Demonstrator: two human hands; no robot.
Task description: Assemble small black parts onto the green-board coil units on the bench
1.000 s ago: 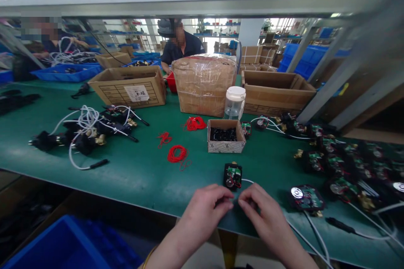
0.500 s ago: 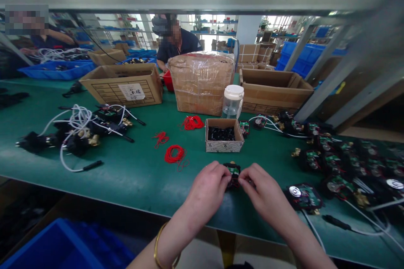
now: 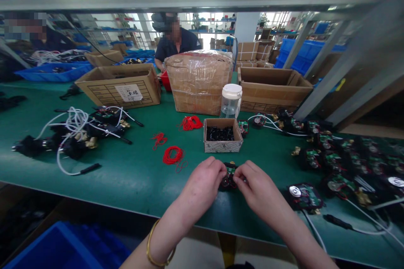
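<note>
In the head view, I have both hands at a small circuit unit (image 3: 227, 182), which lies on the green bench (image 3: 132, 176) just on my side of the small parts box (image 3: 222, 147). My left hand (image 3: 202, 181) has its fingers curled and its tips bunched at the unit's left edge, nearer me than the parts box; my fingers hide the contact, so I cannot tell whether they grip anything. My right hand (image 3: 256, 183) brings thumb and forefinger close together at the unit's right edge, to the near right of the box; I cannot tell whether something thin is pinched there. A gold bangle (image 3: 148, 244) circles my left wrist.

The parts box is filled with small black pieces (image 3: 219, 133). Just behind it stands a clear jar (image 3: 230, 107) with a white lid, and farther behind, a plastic-wrapped carton (image 3: 202, 86). To the box's left lie a red wire coil (image 3: 173, 155), a red wire bundle (image 3: 191, 122) and a smaller red tangle (image 3: 159, 140). Well left of the box, black assemblies with white cables (image 3: 75, 122) sit heaped. To its right, beyond my right hand, is a larger circuit unit (image 3: 309, 197) with a silver disc; more open units (image 3: 331, 162) crowd farther right. A person in a dark shirt (image 3: 189, 42) sits far behind the box.
</note>
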